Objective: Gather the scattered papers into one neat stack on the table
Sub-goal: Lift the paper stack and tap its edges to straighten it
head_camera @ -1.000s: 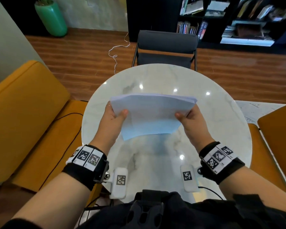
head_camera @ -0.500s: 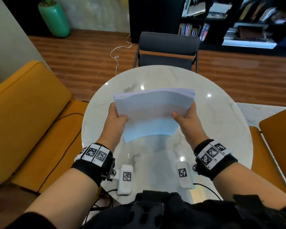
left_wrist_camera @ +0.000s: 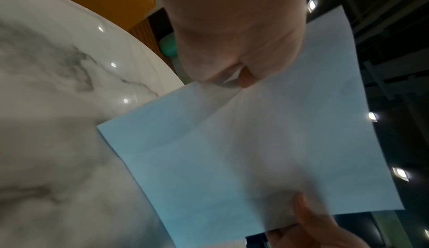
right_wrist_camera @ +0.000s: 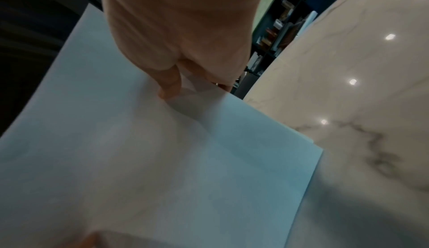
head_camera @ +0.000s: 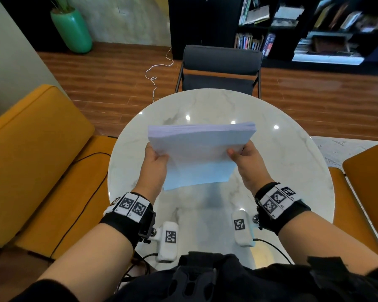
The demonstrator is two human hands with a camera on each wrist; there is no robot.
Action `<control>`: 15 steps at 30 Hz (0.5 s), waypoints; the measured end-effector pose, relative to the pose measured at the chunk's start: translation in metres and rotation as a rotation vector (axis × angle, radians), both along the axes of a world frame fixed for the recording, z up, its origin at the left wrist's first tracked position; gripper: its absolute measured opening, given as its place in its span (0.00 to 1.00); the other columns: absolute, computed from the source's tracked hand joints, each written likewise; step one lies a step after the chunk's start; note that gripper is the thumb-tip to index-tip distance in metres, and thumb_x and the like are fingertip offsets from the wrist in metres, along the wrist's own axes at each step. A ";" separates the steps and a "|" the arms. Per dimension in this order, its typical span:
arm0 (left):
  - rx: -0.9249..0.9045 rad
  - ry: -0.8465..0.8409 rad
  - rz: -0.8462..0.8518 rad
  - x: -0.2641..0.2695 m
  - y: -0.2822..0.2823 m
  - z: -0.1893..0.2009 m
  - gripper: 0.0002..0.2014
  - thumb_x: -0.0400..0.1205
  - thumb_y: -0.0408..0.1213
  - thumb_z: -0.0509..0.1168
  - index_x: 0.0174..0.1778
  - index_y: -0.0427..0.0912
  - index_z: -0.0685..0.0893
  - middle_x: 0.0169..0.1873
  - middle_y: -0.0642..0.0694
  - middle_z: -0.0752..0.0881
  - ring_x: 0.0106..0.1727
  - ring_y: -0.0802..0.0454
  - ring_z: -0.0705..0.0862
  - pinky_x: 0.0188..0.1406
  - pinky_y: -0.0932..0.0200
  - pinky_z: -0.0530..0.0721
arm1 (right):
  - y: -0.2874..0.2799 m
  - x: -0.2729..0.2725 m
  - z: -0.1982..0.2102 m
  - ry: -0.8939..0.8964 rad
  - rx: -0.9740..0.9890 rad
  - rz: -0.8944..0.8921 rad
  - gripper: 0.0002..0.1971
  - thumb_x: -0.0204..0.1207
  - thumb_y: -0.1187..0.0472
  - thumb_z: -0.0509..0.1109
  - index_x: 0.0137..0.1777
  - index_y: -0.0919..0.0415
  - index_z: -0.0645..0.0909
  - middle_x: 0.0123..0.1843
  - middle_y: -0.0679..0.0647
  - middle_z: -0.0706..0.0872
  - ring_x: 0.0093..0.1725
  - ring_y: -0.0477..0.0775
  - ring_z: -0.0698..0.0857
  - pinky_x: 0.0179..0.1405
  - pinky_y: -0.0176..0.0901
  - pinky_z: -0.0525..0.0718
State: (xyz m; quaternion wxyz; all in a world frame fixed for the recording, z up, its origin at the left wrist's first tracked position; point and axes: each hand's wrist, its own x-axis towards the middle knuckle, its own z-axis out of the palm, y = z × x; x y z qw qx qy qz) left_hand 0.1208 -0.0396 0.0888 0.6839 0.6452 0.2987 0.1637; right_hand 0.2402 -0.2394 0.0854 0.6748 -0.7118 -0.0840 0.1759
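A stack of white papers (head_camera: pixel 199 153) stands tilted on its lower edge over the round marble table (head_camera: pixel 292 171); whether that edge touches the top I cannot tell. My left hand (head_camera: pixel 155 162) grips the stack's left side, thumb on the near face. My right hand (head_camera: pixel 247 160) grips the right side the same way. The top edges of the sheets line up closely. In the left wrist view the papers (left_wrist_camera: pixel 267 151) fill the middle under my left hand (left_wrist_camera: pixel 236 37). In the right wrist view the papers (right_wrist_camera: pixel 150 160) hang below my right hand (right_wrist_camera: pixel 181 37), beside the table (right_wrist_camera: pixel 359 105).
A grey chair (head_camera: pixel 220 68) stands at the table's far side. Orange seats flank it at the left (head_camera: pixel 31 162) and the right (head_camera: pixel 367 182). A green vase (head_camera: pixel 72 29) and a dark bookshelf (head_camera: pixel 303 27) are farther back on the wooden floor.
Both hands have shifted slightly inward and the stack's top edge has grown more even. The head view has moved a little closer.
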 end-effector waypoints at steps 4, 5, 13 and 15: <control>0.045 -0.013 0.017 0.001 0.001 -0.001 0.22 0.85 0.27 0.58 0.75 0.49 0.73 0.56 0.56 0.84 0.60 0.54 0.84 0.54 0.55 0.84 | 0.003 0.002 0.007 -0.014 0.030 -0.032 0.19 0.78 0.76 0.64 0.63 0.56 0.78 0.58 0.57 0.87 0.56 0.55 0.86 0.55 0.48 0.83; 0.061 -0.013 0.002 0.000 0.004 -0.001 0.23 0.85 0.28 0.58 0.75 0.51 0.72 0.58 0.54 0.84 0.60 0.54 0.84 0.56 0.54 0.85 | 0.002 0.002 0.008 -0.017 0.029 -0.037 0.19 0.78 0.76 0.64 0.63 0.56 0.78 0.59 0.57 0.87 0.56 0.55 0.86 0.57 0.49 0.84; 0.106 0.064 -0.038 0.000 0.009 -0.019 0.21 0.87 0.31 0.59 0.76 0.50 0.72 0.64 0.51 0.85 0.64 0.54 0.84 0.59 0.57 0.83 | 0.007 -0.003 -0.005 0.000 -0.045 -0.035 0.19 0.72 0.63 0.66 0.62 0.47 0.80 0.60 0.50 0.89 0.61 0.58 0.86 0.65 0.64 0.81; 0.130 0.084 -0.049 -0.002 0.010 -0.020 0.20 0.88 0.32 0.59 0.77 0.48 0.72 0.63 0.51 0.84 0.64 0.56 0.83 0.56 0.61 0.82 | 0.006 -0.002 -0.006 -0.007 -0.077 -0.015 0.18 0.74 0.63 0.65 0.60 0.42 0.80 0.59 0.48 0.89 0.61 0.57 0.86 0.65 0.63 0.81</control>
